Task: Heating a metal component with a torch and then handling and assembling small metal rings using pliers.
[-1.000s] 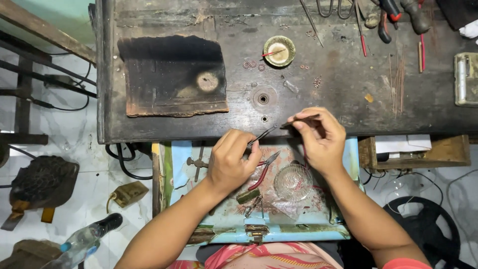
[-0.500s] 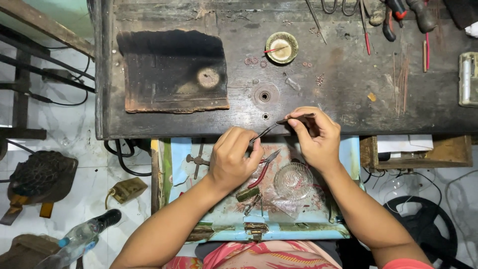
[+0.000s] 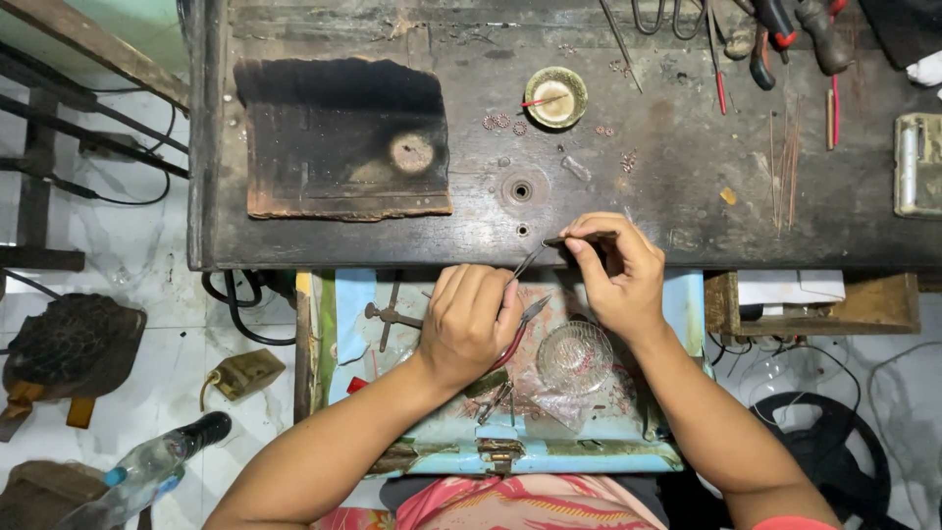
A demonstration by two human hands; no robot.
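fine tweezer work at the bench edge

the left hand [image 3: 478, 321] was closed around slim tweezers [image 3: 528, 263], whose tips reached up toward the right hand [image 3: 616, 271]. the right hand's thumb and forefinger were pinched together on a tiny metal piece [image 3: 556, 239], held just over the front edge of the dark wooden workbench [image 3: 687, 177]; the piece was too small to tell its shape. red-handled pliers [image 3: 518, 329] lay under the left hand in the pale blue drawer [image 3: 687, 304], beside a small glass dish [image 3: 577, 355]. to do this well, it seemed wise to brace both wrists on the drawer rim, keep the tweezer tips light and square on the piece, and work over the drawer so a dropped part would be caught.
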